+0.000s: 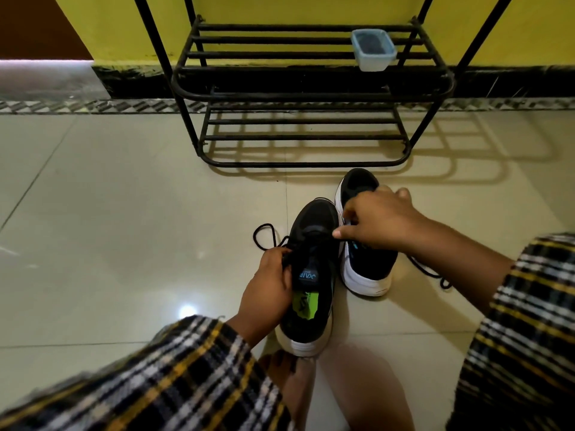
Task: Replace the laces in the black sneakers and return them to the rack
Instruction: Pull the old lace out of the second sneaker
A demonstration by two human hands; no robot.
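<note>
The left hand [267, 287] grips the near sneaker [311, 275] at its lace side, heel toward the person. The right hand [379, 220] pinches the lace [264, 234] over the tongue, just left of the second sneaker [364, 244]. The rack [311, 94] stands beyond.

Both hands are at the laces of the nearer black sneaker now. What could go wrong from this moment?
1. The loose lace loop beside the left hand lies slack on the floor; it might snag or knot when pulled.
2. The right hand reaches across the second sneaker and may tip it.
3. That sneaker's lace trails near the right sleeve and could be dragged.
</note>
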